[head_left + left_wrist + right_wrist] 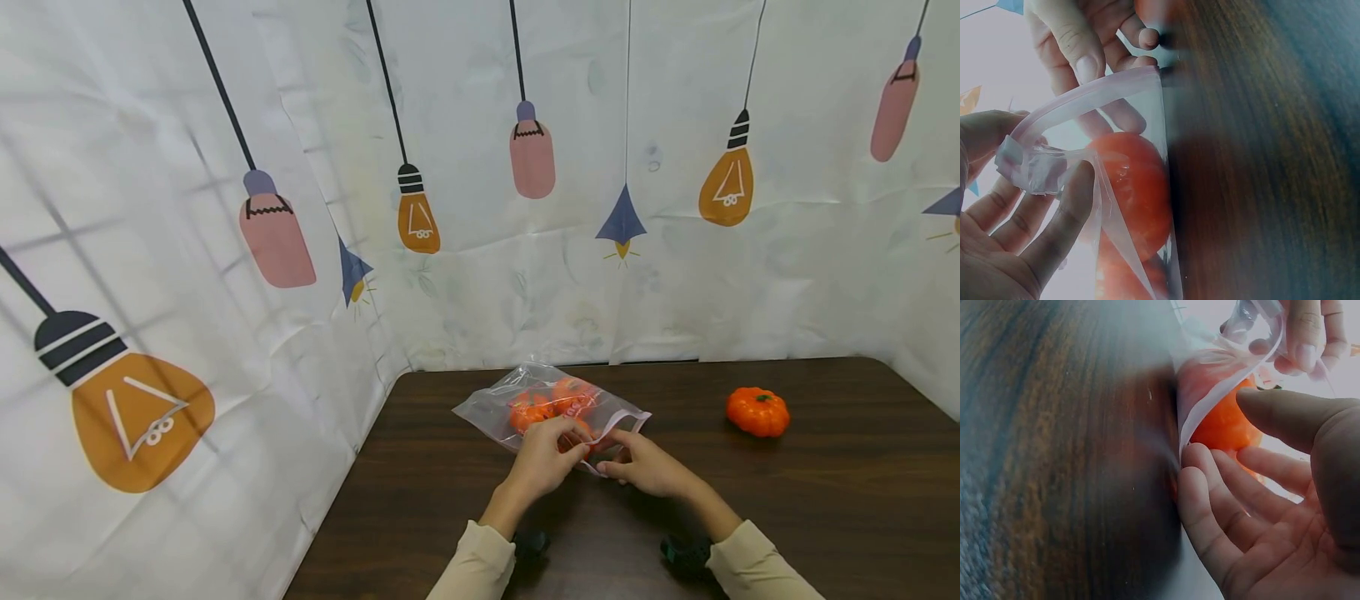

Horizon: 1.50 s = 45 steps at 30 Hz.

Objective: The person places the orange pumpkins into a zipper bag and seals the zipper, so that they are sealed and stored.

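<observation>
A clear zip bag [487,410] lies on the table with several orange toy pumpkins [531,410] inside. My left hand [542,458] pinches the lip of the bag's mouth at its left side. In the left wrist view, the pinkish zip strip [1079,100] bows upward and the plastic is folded by that hand's fingers [1075,194]. My right hand [651,465] is at the mouth's right side. Seen from the right wrist, its fingers [1210,487] are spread and touch the bag's edge, while the thumb stands apart from them. Plastic glare hides some pumpkin outlines.
Another orange pumpkin [757,412] stands on the dark wooden table [847,500], right of the bag. White cloth [480,308] printed with hanging lamps rises behind the table and along its left side.
</observation>
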Motion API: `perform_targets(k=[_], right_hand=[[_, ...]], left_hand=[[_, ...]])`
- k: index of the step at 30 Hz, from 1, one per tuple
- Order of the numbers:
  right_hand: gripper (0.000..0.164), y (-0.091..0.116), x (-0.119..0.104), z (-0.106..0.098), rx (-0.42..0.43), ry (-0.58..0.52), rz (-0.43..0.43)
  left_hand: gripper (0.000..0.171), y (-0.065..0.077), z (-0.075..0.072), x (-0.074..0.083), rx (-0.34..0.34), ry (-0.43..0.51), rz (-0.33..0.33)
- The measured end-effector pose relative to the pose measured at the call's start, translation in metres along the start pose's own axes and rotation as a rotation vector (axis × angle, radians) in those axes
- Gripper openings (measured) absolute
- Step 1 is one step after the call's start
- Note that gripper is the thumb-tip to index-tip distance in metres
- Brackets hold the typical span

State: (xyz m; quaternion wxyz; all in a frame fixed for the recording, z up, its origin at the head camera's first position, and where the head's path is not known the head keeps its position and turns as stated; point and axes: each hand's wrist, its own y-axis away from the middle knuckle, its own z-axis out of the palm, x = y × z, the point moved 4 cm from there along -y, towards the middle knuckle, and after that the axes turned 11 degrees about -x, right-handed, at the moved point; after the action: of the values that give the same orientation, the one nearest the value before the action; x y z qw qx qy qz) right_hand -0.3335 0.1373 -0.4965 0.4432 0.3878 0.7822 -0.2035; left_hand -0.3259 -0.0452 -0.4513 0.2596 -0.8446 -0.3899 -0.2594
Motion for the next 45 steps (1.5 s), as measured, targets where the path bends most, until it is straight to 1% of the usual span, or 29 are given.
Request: perform_targets(k=[5, 9, 14, 17, 22, 29, 32, 37, 45], right_hand=[[0.038, 0.0, -0.001, -0.002, -0.011, -0.001, -0.005], [0.035, 0.003, -0.001, -0.008, -0.011, 0.014, -0.014], [0.037, 0.011, -0.003, -0.02, -0.035, -0.013, -0.03], [0.033, 0.017, -0.004, -0.03, -0.051, -0.042, -0.033], [0.03, 0.028, -0.003, -0.046, -0.044, -0.058, 0.001], [0.039, 0.042, 0.003, -0.07, 0.051, -0.111, 0.048], [0.038, 0.05, 0.004, -0.081, 0.105, -0.098, 0.044], [0.034, 0.063, 0.003, -0.097, 0.228, -0.066, 0.033], [0.031, 0.082, 0.003, -0.115, 0.399, -0.01, 0.039]], left_hand=[[0.008, 0.0, -0.001, 0.0, 0.003, -0.003, 0.005], [0.008, 0.0, -0.001, 0.0, 0.007, -0.007, 0.012], [0.009, 0.0, -0.001, 0.001, 0.009, -0.003, 0.017], [0.009, 0.0, -0.001, 0.0, 0.012, -0.003, 0.02], [0.01, -0.001, -0.002, -0.001, 0.016, -0.007, 0.02], [0.01, -0.001, -0.002, -0.001, 0.014, -0.01, 0.019], [0.01, -0.001, -0.002, -0.001, 0.014, -0.012, 0.019], [0.009, 0.0, -0.002, -0.001, 0.006, -0.002, 0.011], [0.009, 0.0, -0.001, -0.002, -0.004, 0.0, 0.004]])
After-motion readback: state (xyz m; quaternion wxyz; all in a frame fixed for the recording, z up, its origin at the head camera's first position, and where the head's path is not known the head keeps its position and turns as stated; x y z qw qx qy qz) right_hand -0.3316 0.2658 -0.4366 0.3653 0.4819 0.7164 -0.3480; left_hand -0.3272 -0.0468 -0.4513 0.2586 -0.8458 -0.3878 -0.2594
